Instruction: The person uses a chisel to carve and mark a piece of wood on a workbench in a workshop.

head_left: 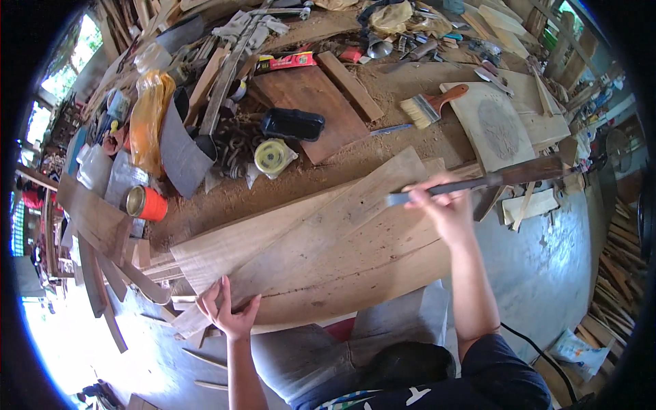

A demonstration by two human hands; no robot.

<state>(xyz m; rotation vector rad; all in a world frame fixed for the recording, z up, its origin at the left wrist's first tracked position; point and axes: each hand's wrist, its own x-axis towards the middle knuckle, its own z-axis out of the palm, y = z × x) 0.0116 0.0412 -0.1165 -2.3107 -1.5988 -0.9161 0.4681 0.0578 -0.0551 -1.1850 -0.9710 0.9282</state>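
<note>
A wide wooden board lies at the bench edge above my lap, with dark specks and a long dark line along its near part. A narrower wooden strip rests slantwise on it. My left hand is open, fingers spread on the near left end of the wood. Above the board's right part, my right hand is closed around the dark metal shank of a long chisel. The chisel's blade end points left and its wooden handle reaches right. Whether the blade touches the wood, I cannot tell.
Behind the board, sawdust covers the workbench. On it are a wide brush, a black tray, a tape roll, a brown panel and an orange can. A carved board lies right.
</note>
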